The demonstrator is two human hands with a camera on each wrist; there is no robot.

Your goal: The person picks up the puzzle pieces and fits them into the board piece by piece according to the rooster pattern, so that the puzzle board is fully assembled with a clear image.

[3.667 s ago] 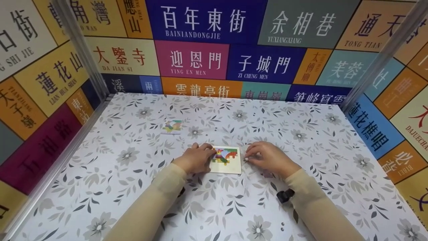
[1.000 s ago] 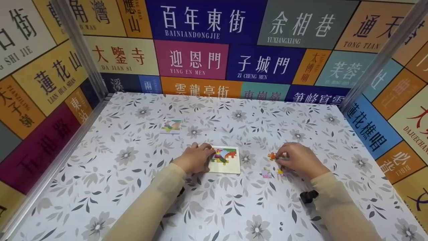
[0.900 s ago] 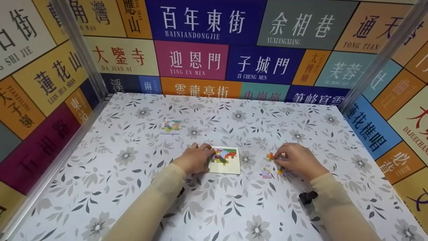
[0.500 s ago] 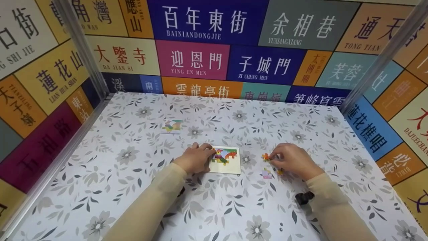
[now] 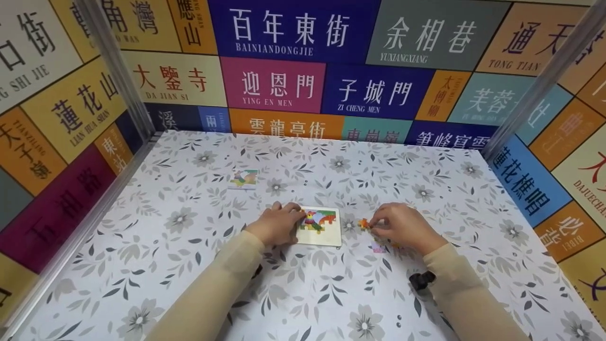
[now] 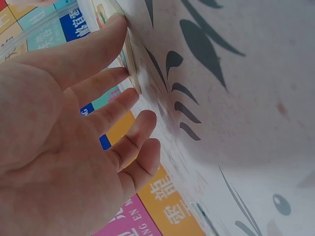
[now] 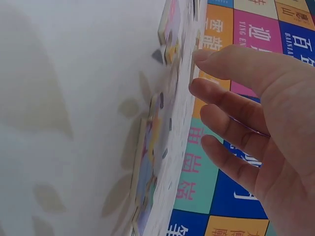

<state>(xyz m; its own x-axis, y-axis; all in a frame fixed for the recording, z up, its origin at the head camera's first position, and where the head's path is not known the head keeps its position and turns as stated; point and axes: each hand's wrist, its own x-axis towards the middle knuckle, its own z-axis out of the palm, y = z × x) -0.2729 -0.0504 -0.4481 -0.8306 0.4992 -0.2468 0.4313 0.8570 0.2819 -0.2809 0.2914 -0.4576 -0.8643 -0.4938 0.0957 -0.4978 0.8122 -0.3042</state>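
My left hand [image 5: 277,225] holds a small cream jigsaw board [image 5: 329,237] at its left side, thumb at the near end and index finger at the far corner. The board's upper part carries joined pieces showing a colourful bird; its lower and right parts are bare. To the right of the board, my right hand [image 5: 407,227] pinches an orange jigsaw piece [image 5: 363,224] between thumb and index finger. In the right wrist view this piece [image 7: 193,69] appears edge-on. A pink-purple piece [image 5: 378,247] lies just below that hand, and a yellow piece [image 5: 396,245] is mostly hidden under it.
A small picture card [image 5: 244,179] with a similar image lies farther back on the left. In the right wrist view, several more loose pieces [image 7: 145,167] lie on the flowered tabletop [image 5: 284,293]. Walls of coloured sign panels [image 5: 277,85] enclose the table.
My right hand went from beside the board out to the loose pieces on the right, and has since come back leftward with the orange piece. The left hand and board have stayed put.
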